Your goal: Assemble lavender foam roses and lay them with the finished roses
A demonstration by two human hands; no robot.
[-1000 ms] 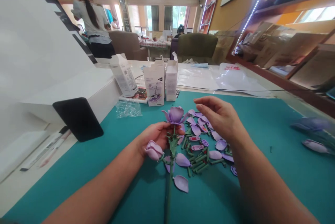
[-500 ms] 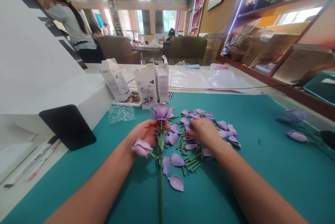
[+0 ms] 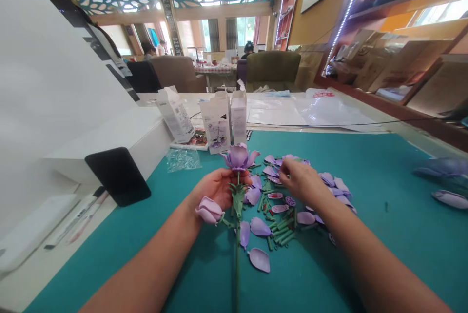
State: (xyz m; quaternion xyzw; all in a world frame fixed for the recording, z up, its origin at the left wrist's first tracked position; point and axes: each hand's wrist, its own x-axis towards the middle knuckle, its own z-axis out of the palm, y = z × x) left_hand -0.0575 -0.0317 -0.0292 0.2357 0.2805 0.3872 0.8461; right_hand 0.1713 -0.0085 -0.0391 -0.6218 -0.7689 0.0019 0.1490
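My left hand [image 3: 217, 187] is closed around a purple plastic flower [image 3: 238, 158] just below its open bloom. A pink bud [image 3: 209, 210] branches off low on the left, and green leaves [image 3: 238, 198] sit on the long upright stem. Over the heap of parts, my right hand [image 3: 300, 176] has its fingers curled in at the far petals; whatever they pinch is hidden. Around it lie loose purple petals [image 3: 260, 226], short green stem pieces [image 3: 284, 231], small pink pieces [image 3: 280, 208] and a round purple piece [image 3: 290, 201].
White boxes [image 3: 218, 123] stand behind the green mat [image 3: 380, 264], with a crumpled clear bag [image 3: 183, 159] before them. A black tablet [image 3: 117, 176] leans at left. More purple flowers [image 3: 449, 199] lie at the right edge. Chairs [image 3: 274, 70] stand beyond the table.
The view has swung left, so everything sits further right in it. My right hand has shifted slightly away over the heap, uncovering the round purple piece. My left hand keeps its hold on the flower.
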